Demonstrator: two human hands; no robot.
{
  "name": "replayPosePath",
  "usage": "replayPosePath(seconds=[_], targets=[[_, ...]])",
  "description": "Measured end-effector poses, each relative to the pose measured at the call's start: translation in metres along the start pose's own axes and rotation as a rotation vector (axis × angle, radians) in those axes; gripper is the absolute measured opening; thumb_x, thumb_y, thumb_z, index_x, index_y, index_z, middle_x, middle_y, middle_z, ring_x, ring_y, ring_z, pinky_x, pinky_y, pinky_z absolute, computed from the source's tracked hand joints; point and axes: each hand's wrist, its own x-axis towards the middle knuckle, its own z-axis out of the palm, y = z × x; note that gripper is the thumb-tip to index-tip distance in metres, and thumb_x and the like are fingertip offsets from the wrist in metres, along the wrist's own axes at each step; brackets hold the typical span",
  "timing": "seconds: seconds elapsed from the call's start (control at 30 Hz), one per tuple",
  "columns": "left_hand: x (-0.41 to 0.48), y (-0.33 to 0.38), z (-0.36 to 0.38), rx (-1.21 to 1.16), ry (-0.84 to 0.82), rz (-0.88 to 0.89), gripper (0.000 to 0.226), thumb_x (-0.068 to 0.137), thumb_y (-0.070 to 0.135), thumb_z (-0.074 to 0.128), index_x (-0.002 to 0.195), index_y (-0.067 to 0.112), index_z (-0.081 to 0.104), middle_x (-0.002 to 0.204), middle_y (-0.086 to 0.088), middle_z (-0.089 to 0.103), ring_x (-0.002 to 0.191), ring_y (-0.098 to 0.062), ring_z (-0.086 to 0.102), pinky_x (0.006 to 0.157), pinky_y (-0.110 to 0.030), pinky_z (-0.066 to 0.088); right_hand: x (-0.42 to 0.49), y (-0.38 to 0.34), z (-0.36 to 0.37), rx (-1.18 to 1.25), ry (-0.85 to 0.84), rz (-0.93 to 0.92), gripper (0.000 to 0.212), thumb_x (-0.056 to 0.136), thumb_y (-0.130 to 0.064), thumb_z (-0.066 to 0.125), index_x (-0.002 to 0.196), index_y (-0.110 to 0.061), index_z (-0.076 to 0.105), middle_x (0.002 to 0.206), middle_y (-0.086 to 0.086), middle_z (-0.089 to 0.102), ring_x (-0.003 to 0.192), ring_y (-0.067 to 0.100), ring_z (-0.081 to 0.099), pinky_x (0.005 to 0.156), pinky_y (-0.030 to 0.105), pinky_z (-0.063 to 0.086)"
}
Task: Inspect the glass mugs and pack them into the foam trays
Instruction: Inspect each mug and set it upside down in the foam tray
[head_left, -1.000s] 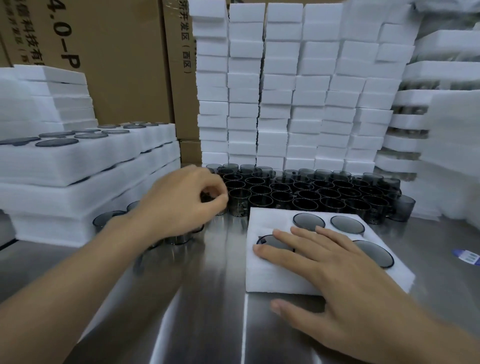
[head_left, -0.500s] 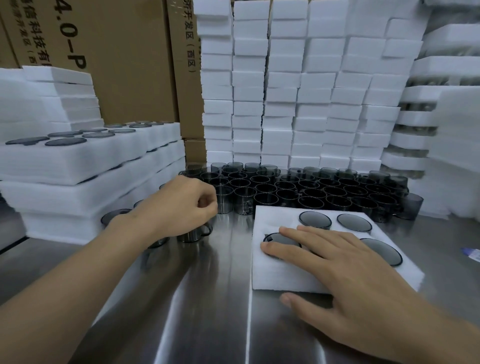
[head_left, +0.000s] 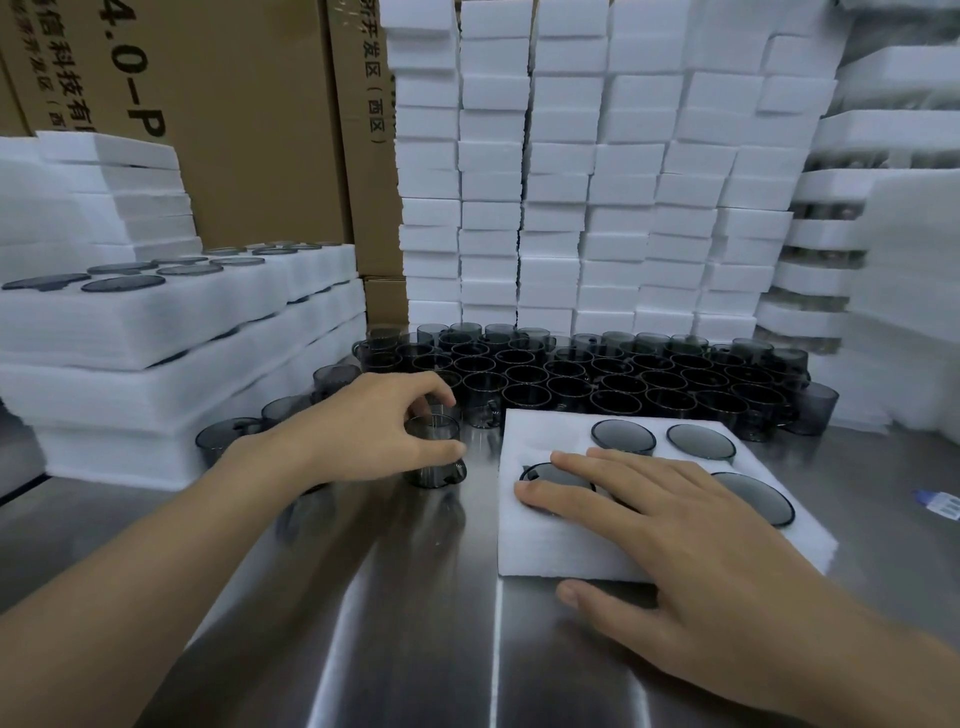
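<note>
A white foam tray (head_left: 566, 545) with round dark pockets lies on the steel table (head_left: 395, 623) in front of me. My right hand (head_left: 670, 525) rests flat on it, fingers straight, fingertips over the near-left pocket. My left hand (head_left: 363, 431) grips one smoky glass mug (head_left: 434, 457) by its rim, fingers and thumb curled round it, just left of the tray. Several rows of the same dark mugs (head_left: 597, 379) stand behind the tray.
Packed foam trays (head_left: 156, 332) are stacked at the left, with loose mugs (head_left: 223, 441) at their foot. Tall columns of foam blocks (head_left: 571, 182) and cardboard boxes (head_left: 234, 130) wall off the back. More foam stacks (head_left: 883, 260) stand at the right.
My left hand has drawn one mug out of the group and toward me, beside the tray's left edge. My right hand has stayed flat on the tray.
</note>
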Motion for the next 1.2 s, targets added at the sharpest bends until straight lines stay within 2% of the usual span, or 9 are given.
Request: replayPosePath(seconds=[0.07, 0.2, 0.3, 0.43, 0.57, 0.77, 1.03, 1.13, 1.2], targets=[[0.002, -0.003, -0.001, -0.115, -0.046, -0.086, 0.06, 0.08, 0.071, 0.079, 0.13, 0.046, 0.056, 0.113, 0.019, 0.066, 0.102, 0.0, 0.063, 0.08, -0.017, 0.047, 0.0, 0.0, 0.0, 0.007, -0.001, -0.002, 0.069, 0.094, -0.075, 0.046, 0.158, -0.063, 0.023, 0.165, -0.027, 0.036, 0.153, 0.006, 0.037, 0.117, 0.026, 0.026], [0.003, -0.011, -0.004, -0.302, -0.183, -0.156, 0.07, 0.072, 0.068, 0.09, 0.128, 0.04, 0.06, 0.112, 0.013, 0.076, 0.094, -0.013, 0.077, 0.093, -0.036, 0.061, 0.002, 0.004, 0.001, -0.001, 0.018, -0.043, 0.068, 0.094, -0.078, 0.039, 0.156, -0.069, 0.012, 0.168, -0.032, 0.023, 0.157, 0.0, 0.023, 0.121, 0.022, 0.017], [0.002, -0.007, -0.005, -0.324, -0.143, -0.122, 0.074, 0.063, 0.073, 0.093, 0.122, 0.038, 0.066, 0.104, 0.016, 0.079, 0.095, -0.009, 0.076, 0.093, -0.032, 0.059, 0.002, 0.005, 0.001, 0.009, 0.017, -0.053, 0.068, 0.094, -0.078, 0.037, 0.155, -0.071, 0.008, 0.168, -0.034, 0.02, 0.157, -0.001, 0.019, 0.123, 0.023, 0.016], [0.001, 0.011, -0.003, -0.193, 0.268, -0.01, 0.065, 0.067, 0.065, 0.091, 0.123, 0.042, 0.067, 0.109, 0.027, 0.069, 0.108, 0.008, 0.063, 0.097, -0.025, 0.052, 0.003, 0.005, 0.001, -0.003, 0.027, -0.06, 0.068, 0.094, -0.077, 0.038, 0.155, -0.071, 0.008, 0.168, -0.033, 0.021, 0.157, -0.001, 0.02, 0.12, 0.019, 0.01], [-0.009, 0.039, -0.004, -0.2, 0.718, 0.247, 0.058, 0.082, 0.042, 0.091, 0.135, 0.036, 0.066, 0.126, 0.019, 0.064, 0.121, -0.002, 0.057, 0.101, -0.031, 0.051, 0.001, 0.005, 0.001, -0.008, 0.029, -0.048, 0.069, 0.094, -0.076, 0.041, 0.157, -0.067, 0.014, 0.168, -0.03, 0.026, 0.156, 0.001, 0.026, 0.119, 0.02, 0.013], [-0.025, 0.073, -0.01, -0.238, 1.0, 0.438, 0.061, 0.087, 0.03, 0.091, 0.142, 0.021, 0.064, 0.134, -0.005, 0.062, 0.125, -0.009, 0.056, 0.09, -0.021, 0.05, 0.003, 0.007, 0.003, 0.001, 0.021, -0.061, 0.068, 0.094, -0.077, 0.038, 0.155, -0.071, 0.007, 0.169, -0.033, 0.019, 0.157, 0.0, 0.02, 0.119, 0.018, 0.011], [-0.026, 0.082, -0.009, -0.682, 0.921, 0.358, 0.061, 0.087, 0.025, 0.09, 0.14, 0.018, 0.06, 0.133, 0.009, 0.071, 0.13, -0.012, 0.065, 0.096, -0.045, 0.06, 0.001, 0.005, 0.002, -0.02, 0.018, -0.042, 0.07, 0.094, -0.074, 0.045, 0.158, -0.063, 0.02, 0.166, -0.026, 0.034, 0.152, 0.005, 0.037, 0.116, 0.022, 0.023], [-0.025, 0.091, -0.013, -1.16, 0.7, 0.189, 0.042, 0.091, 0.03, 0.083, 0.128, 0.021, 0.067, 0.116, 0.005, 0.08, 0.11, -0.009, 0.074, 0.084, -0.026, 0.059, 0.001, 0.005, 0.001, -0.019, 0.01, -0.039, 0.069, 0.095, -0.073, 0.047, 0.158, -0.064, 0.02, 0.165, -0.028, 0.034, 0.152, 0.004, 0.037, 0.118, 0.026, 0.026], [-0.024, 0.091, -0.016, -1.442, 0.466, 0.031, 0.031, 0.088, 0.042, 0.075, 0.113, 0.024, 0.069, 0.103, 0.003, 0.08, 0.092, -0.009, 0.075, 0.075, -0.027, 0.054, 0.001, 0.005, 0.001, -0.022, 0.005, -0.044, 0.069, 0.095, -0.074, 0.046, 0.158, -0.066, 0.018, 0.166, -0.029, 0.031, 0.153, 0.004, 0.034, 0.119, 0.025, 0.024]])
